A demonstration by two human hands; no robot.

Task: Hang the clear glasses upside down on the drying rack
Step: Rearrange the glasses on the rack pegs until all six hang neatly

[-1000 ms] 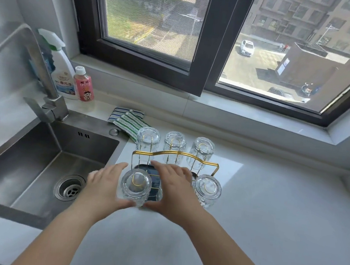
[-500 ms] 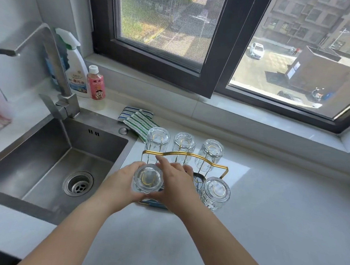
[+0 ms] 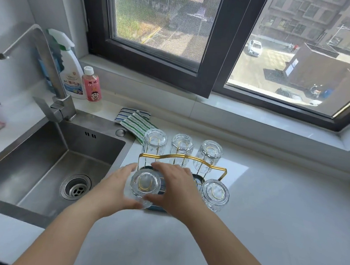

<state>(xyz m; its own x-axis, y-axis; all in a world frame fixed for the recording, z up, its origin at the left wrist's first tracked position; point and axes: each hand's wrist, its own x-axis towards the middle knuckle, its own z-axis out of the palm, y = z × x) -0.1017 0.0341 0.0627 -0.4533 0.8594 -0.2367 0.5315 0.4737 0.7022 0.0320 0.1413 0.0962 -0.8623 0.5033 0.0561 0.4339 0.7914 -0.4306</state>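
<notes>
A gold wire drying rack with a dark blue base stands on the white counter beside the sink. Three clear glasses hang upside down on its far pegs: left, middle, right. Another upside-down glass sits on the near right peg. At the near left peg, an inverted clear glass is held from both sides, my left hand on its left and my right hand on its right. A gold peg shows through its base.
A steel sink with a tall tap lies to the left. A spray bottle and a small pink bottle stand behind it. Striped cloths lie behind the rack. The window sill runs along the back.
The view has shifted so the rack sits slightly lower and more central. Both hands stay on the near left glass, which has sunk a little lower over its peg.
</notes>
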